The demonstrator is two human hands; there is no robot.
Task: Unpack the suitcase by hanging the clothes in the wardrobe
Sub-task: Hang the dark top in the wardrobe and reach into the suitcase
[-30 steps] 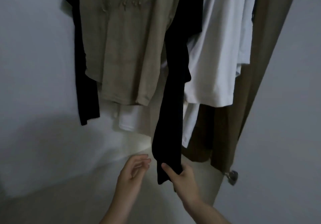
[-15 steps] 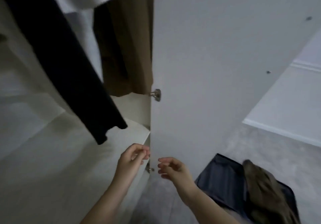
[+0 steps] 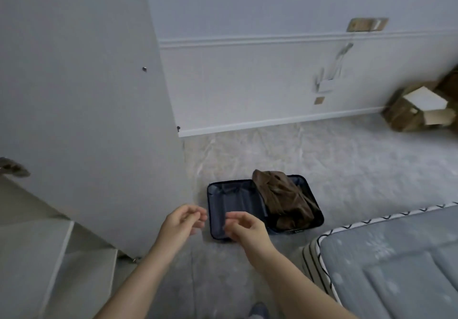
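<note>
Both hands hang empty in front of the body. The left hand [image 3: 183, 222] is loosely curled, fingers bent toward the thumb without closing on anything; the right hand [image 3: 245, 227] is much the same, half-open, fingers relaxed and touching nothing. The two are near each other but apart.

A second ago the right hand pinched the hem of a black garment hanging in the wardrobe; now that garment is out of sight and the view has swung away from the rail to the floor (the hands kept their loose curl through the turn).

The suitcase [image 3: 233, 209] lies open and flat on the floor [image 3: 347, 170], just beyond the fingertips and beside the open wardrobe door [image 3: 86, 95]. Its left half is bare dark lining; its right half holds a crumpled brown garment [image 3: 282, 194], heaped and spilling a little over the middle hinge. A mattress [image 3: 396, 264] sits to the right, near the case.
</note>
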